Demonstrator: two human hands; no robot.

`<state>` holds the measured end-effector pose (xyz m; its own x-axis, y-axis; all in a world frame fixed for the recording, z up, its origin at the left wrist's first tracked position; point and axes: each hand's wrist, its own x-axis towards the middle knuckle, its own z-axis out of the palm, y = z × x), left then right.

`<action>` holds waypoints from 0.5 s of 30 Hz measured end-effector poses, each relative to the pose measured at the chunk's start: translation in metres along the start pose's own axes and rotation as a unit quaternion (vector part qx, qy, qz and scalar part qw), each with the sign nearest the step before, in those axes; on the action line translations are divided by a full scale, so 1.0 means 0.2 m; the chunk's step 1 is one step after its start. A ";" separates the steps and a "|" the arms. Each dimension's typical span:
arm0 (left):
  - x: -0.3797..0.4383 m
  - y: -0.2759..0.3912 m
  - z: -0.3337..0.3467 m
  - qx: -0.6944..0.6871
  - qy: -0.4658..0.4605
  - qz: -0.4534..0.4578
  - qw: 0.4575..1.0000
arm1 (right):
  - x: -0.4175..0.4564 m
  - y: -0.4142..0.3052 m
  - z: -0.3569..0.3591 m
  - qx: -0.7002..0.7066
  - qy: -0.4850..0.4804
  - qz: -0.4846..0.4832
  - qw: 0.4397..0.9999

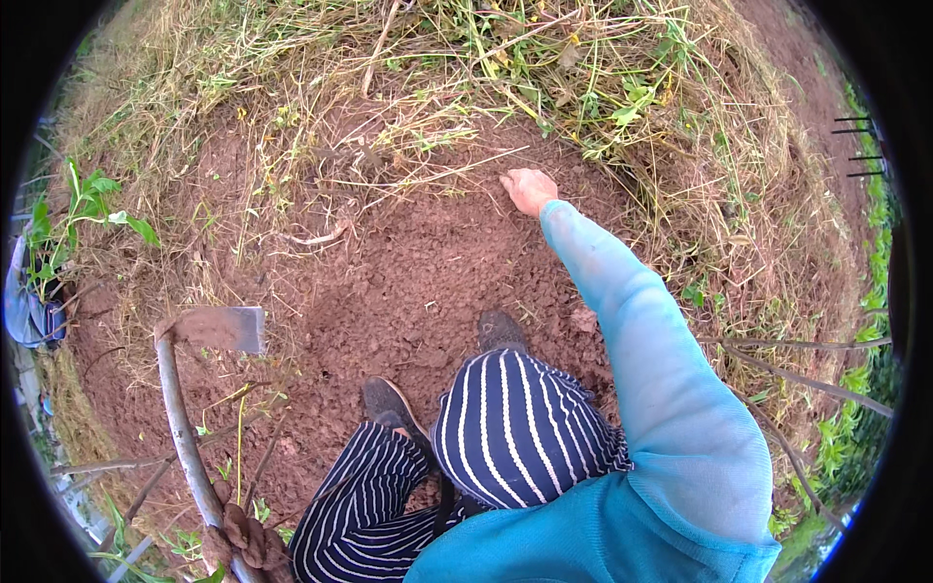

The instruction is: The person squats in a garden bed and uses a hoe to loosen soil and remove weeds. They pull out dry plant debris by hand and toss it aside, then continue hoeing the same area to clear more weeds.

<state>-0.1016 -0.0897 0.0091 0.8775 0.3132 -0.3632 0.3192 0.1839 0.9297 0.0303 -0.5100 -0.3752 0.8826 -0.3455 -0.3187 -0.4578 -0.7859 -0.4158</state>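
My right hand [530, 191], bare, reaches forward to the edge of the reddish soil [430, 270], beside a dry stalk [466, 169]. Its fingers point down and are partly hidden, so whether they hold anything does not show. At the lower left, my left hand [251, 538], brown and apparently in a muddy glove, is wrapped around the wooden handle [182, 423] of a hoe. The hoe's blade [219, 328] is raised at the far end of the handle, caked with soil except for a bare metal edge.
Cut weeds and dry grass [554, 65] lie in a thick layer ahead. My shoes [501, 331] rest on the loose soil. A leafy plant [91, 200] stands at the left, with a blue item [33, 313] behind it. Bare branches [802, 372] stick out at the right.
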 end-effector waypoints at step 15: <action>0.10 0.02 -0.01 -0.144 -0.089 -0.122 0.978 | -0.60 0.08 -0.32 -0.124 -0.268 -0.248 0.923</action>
<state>-0.0827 -0.0803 0.0055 0.8445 0.0639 -0.5318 0.4356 0.4960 0.7512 -0.0749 -0.5138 -0.2886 0.7670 0.3395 -0.5444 0.0854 -0.8950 -0.4379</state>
